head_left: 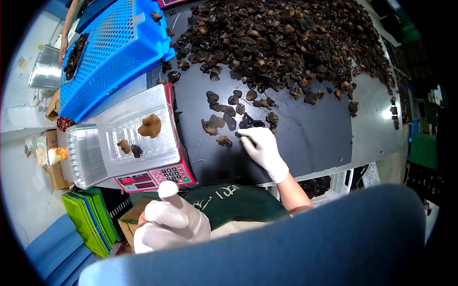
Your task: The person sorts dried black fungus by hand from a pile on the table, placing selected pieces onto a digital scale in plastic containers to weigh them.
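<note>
My right hand (261,148), in a white glove, reaches over the dark tabletop with thumb and fingertips pinched on a small dark piece of wood ear mushroom (238,135). Several loose wood ear pieces (229,110) lie just beyond it. My left hand (172,220), also gloved, is raised close to the camera near my body. Its thumb stands apart and its other fingers are loosely bent; no held thing shows. Left of the loose pieces, a clear plastic tray (117,131) rests on a red-edged digital scale (164,175). Inside lie a large brown piece (150,126) and two smaller ones.
A big heap of wood ear mushrooms (281,43) covers the far tabletop. A blue perforated basket (112,52) stands at upper left, near another person's arm (67,31). Green crates (86,221) are at lower left. Under the table edge sits a white crate (339,186).
</note>
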Action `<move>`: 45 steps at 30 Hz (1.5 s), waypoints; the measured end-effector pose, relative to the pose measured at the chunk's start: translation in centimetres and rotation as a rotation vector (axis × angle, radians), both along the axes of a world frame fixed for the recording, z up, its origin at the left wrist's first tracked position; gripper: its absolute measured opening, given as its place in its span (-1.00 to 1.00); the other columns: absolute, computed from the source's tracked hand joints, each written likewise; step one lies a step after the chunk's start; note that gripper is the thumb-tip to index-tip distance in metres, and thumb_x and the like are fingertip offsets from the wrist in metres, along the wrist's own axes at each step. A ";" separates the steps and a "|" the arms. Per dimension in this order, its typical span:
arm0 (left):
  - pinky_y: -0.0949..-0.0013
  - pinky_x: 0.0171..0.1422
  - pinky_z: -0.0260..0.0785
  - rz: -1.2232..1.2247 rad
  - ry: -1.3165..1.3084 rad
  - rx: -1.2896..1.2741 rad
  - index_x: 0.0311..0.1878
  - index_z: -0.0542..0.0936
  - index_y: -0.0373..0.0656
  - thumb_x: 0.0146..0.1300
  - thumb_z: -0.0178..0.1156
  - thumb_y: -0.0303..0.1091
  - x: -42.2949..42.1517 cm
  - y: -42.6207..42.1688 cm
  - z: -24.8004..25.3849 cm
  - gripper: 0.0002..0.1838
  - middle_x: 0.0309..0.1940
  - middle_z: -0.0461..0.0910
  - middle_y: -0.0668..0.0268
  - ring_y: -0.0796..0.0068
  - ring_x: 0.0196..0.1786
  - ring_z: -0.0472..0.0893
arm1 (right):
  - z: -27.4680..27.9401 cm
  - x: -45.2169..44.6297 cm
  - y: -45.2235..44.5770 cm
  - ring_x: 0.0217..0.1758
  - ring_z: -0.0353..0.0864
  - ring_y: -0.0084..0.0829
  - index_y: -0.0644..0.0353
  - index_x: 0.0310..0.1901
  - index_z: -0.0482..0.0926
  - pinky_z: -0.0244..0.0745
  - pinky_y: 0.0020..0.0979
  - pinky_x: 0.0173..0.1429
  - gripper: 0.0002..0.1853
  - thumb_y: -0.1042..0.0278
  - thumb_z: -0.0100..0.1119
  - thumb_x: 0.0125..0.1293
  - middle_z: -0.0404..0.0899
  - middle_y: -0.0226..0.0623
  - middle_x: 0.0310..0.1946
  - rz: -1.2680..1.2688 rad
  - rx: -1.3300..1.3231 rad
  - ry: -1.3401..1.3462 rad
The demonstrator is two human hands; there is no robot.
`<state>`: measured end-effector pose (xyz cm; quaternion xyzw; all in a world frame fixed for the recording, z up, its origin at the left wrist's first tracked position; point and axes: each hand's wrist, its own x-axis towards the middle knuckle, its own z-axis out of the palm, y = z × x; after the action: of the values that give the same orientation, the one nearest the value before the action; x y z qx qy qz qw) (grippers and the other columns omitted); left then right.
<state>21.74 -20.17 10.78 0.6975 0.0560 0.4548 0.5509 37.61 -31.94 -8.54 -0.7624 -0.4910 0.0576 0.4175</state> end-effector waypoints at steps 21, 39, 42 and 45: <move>0.05 0.27 0.28 -0.021 0.129 -0.123 -0.34 0.61 -0.10 -0.07 0.42 -0.41 1.0 0.7 -0.3 -0.80 -0.22 0.53 0.22 0.17 0.01 0.51 | 1.7 2.6 -4.3 -0.21 0.65 -0.32 0.31 -0.04 0.64 0.52 -0.31 -0.09 -0.60 0.17 0.23 0.20 0.68 -0.14 -0.22 0.304 0.407 1.391; -0.16 0.44 0.12 -0.053 0.880 0.604 0.01 0.60 0.13 0.03 0.26 -0.35 3.5 4.3 -25.1 -0.60 0.40 0.28 0.00 -0.34 0.37 0.25 | -2.7 1.5 0.9 0.42 0.21 0.18 0.02 0.26 0.43 0.10 0.22 0.44 -0.34 0.01 0.30 0.12 0.34 -0.05 0.34 0.143 -0.220 -0.236; -0.25 0.42 0.04 -0.167 0.997 0.598 -0.21 0.65 0.09 -0.03 0.20 -0.43 -1.1 2.9 -22.5 -0.73 0.37 0.36 0.12 -0.34 0.40 0.21 | -2.1 -1.7 -2.3 0.46 0.19 0.05 0.07 0.30 0.42 0.04 0.13 0.50 -0.32 -0.03 0.29 0.18 0.34 -0.14 0.35 0.468 -0.363 -0.208; -0.19 0.47 0.03 -0.082 0.892 0.452 -0.27 0.65 0.03 -0.02 0.18 -0.51 -1.4 2.9 -21.0 -0.76 0.24 0.48 0.13 -0.25 0.39 0.26 | -1.6 -1.7 -4.8 0.40 0.28 -0.02 0.08 0.25 0.47 0.15 0.07 0.43 -0.33 -0.02 0.34 0.11 0.41 -0.20 0.27 0.460 -0.167 -0.103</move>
<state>20.37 -17.25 -10.20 0.9276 0.1585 0.0909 0.3257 35.89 -36.78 -10.19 -0.6645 -0.6656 0.1528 0.3035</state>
